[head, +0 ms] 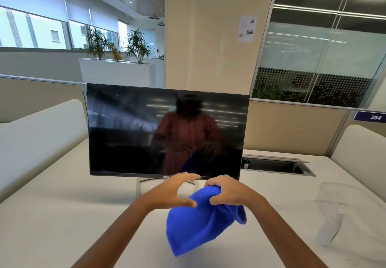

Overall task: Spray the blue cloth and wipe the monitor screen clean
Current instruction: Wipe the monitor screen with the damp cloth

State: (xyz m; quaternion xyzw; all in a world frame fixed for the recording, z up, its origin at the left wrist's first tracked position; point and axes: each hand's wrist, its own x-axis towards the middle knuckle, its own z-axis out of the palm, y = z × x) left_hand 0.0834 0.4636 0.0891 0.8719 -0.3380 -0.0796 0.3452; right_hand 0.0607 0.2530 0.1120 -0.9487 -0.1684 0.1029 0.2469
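A dark monitor (129, 130) stands on a white desk (62, 215), its screen off and reflecting a person. In front of its lower edge my right hand (227, 192) grips the top of a blue cloth (194, 228), which hangs down above the desk. My left hand (173, 192) hovers just left of the cloth with fingers spread and curved, its thumb tip near the fabric, holding nothing. A clear spray bottle (330, 228) stands on the desk at the right, apart from both hands.
A recessed cable tray (275, 165) is set in the desk behind and right of the monitor. Beige partition panels (292, 130) and rounded white dividers (41, 138) border the desk on both sides.
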